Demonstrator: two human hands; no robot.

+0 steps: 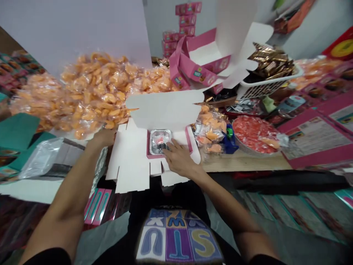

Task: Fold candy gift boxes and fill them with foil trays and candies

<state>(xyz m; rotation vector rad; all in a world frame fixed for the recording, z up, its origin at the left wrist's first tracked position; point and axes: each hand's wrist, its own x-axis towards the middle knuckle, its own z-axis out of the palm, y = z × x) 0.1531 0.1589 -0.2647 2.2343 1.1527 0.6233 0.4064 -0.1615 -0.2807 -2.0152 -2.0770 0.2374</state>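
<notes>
An opened white and pink cardboard box [132,162] lies in front of me, with its flaps folded out and the lid standing up at the back. In the box sits a square foil tray [153,137] with something red and something dark in it. My right hand [178,158] reaches over the tray's right side, fingers stretched and apart, the tips beside the dark item. Left of the box, my left hand [106,137] is low at the front of a heap of orange items in clear packets [102,92]; its fingers are hidden or blurred.
A wrapped silvery stack [52,158] lies at left. To the right are a tape dispenser [230,139], a bowl of red packets [253,134] and a white basket [259,88] of gold packets. Behind stand an opened pink box [204,73] and stacked pink boxes [187,20].
</notes>
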